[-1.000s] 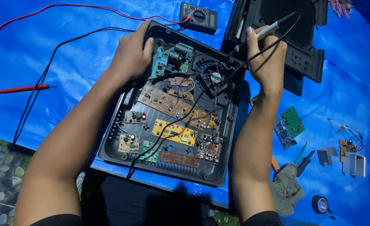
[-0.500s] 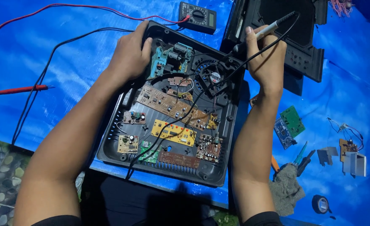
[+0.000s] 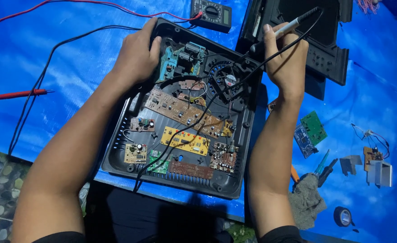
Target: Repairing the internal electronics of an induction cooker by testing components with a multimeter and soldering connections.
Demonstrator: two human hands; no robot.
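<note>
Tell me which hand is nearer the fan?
Right. The right hand holds a probe just beside the fan; the left hand grips the case's far corner.

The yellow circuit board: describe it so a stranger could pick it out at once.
Start at the open black casing lying on the blue sheet between the two forearms. Inside it, below the long brown board that runs slantwise, lies the yellow circuit board. It is the only bright yellow board there; its neighbours are brown, tan or green.
</note>
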